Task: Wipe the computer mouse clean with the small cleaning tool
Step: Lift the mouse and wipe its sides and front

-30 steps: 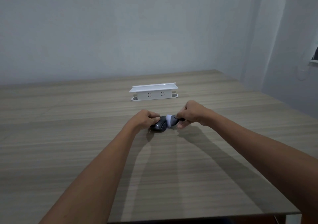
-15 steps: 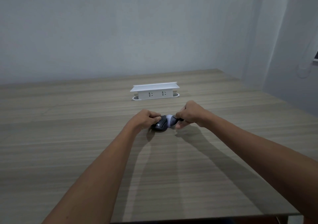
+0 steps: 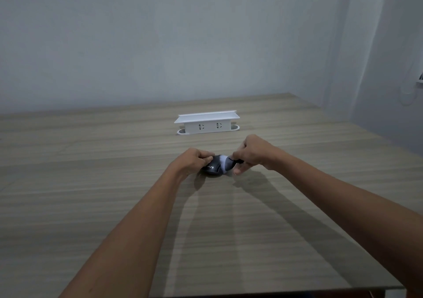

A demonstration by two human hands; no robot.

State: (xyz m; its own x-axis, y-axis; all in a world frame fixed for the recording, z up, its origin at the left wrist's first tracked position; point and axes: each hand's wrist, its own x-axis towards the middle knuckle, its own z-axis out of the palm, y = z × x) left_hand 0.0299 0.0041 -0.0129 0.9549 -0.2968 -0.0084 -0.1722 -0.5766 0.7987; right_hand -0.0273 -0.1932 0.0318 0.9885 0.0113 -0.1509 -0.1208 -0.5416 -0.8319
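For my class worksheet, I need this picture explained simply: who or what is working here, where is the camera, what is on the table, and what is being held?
No machine is here: a person works with two bare hands. The one camera sits on the person's head, looking forward and down, so both forearms reach in from below. On the pale wood-grain table stands a white plastic power strip housing with sockets on its front, close to the far wall. Nearer, the left hand steadies a black rounded computer mouse that rests on the table. The right hand pinches a small cleaning tool with a pale soft head and presses that head against the mouse's right side. Its dark handle is mostly hidden by the fingers.
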